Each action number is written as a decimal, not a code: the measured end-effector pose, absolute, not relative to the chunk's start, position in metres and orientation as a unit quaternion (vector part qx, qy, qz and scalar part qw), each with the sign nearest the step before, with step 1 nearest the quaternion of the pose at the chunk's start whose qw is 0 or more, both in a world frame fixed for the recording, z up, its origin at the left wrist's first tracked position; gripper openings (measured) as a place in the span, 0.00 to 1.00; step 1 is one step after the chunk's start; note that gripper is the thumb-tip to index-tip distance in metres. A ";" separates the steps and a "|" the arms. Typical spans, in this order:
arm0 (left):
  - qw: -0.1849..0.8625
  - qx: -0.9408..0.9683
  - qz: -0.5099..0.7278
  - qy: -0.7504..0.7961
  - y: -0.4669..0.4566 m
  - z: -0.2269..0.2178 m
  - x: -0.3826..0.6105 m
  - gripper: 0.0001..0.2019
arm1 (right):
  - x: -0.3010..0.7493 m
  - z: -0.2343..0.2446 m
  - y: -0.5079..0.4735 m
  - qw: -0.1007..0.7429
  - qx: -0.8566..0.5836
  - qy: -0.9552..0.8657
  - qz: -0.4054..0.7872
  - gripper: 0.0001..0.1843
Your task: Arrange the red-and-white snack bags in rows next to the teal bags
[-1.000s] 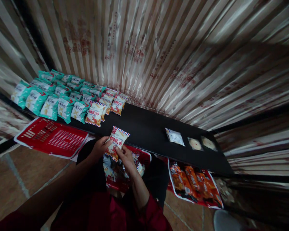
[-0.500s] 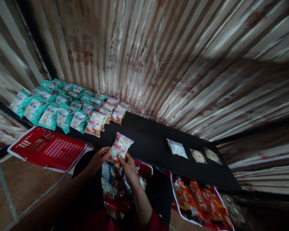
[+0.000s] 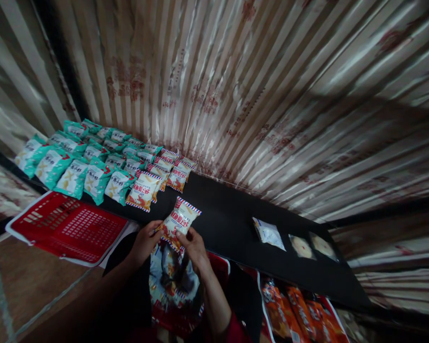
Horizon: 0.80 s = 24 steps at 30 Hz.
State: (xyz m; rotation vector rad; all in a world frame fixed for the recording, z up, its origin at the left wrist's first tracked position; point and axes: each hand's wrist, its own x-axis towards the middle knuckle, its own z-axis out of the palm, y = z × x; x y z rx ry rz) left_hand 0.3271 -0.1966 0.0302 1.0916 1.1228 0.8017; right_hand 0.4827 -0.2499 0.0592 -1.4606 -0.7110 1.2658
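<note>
Between my two hands is a white and orange snack bag (image 3: 179, 221) with a red-and-blue striped edge, tilted above the front of the black table. My left hand (image 3: 147, 240) grips its lower left side, fingers closed. My right hand (image 3: 194, 245) pinches the lower right corner, thumb on the front. Below them, a red basket (image 3: 223, 269) holds more bags, partly covered by my arms. Matching white and orange bags (image 3: 143, 189) stand on the table to the left, beside rows of teal snack bags (image 3: 93, 181).
An overturned-looking red basket (image 3: 82, 228) lies at left below the table. Another basket with orange packets (image 3: 289, 309) is at lower right. A white packet (image 3: 269, 233) and two round items in clear wrap (image 3: 302, 246) lie on the black table (image 3: 229, 209). Striped curtains (image 3: 214, 85) hang behind.
The view has shifted slightly, so the table and its goods appear a little lower and, on the right, farther right. Both hands still hold the same snack bag, now tilted slightly more.
</note>
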 end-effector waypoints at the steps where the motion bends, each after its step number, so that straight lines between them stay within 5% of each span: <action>1: 0.633 0.487 0.352 0.487 -0.195 0.029 0.328 0.19 | 0.483 0.057 -0.247 0.517 -0.607 -0.294 0.527 0.24; 18: 0.207 0.788 0.376 0.442 -0.185 0.021 0.342 0.18 | 0.494 0.040 -0.187 0.517 -0.669 -0.345 0.407 0.19; 24: 0.142 0.840 0.328 0.409 -0.176 0.015 0.349 0.20 | 0.499 0.027 -0.161 0.503 -0.695 -0.378 0.347 0.17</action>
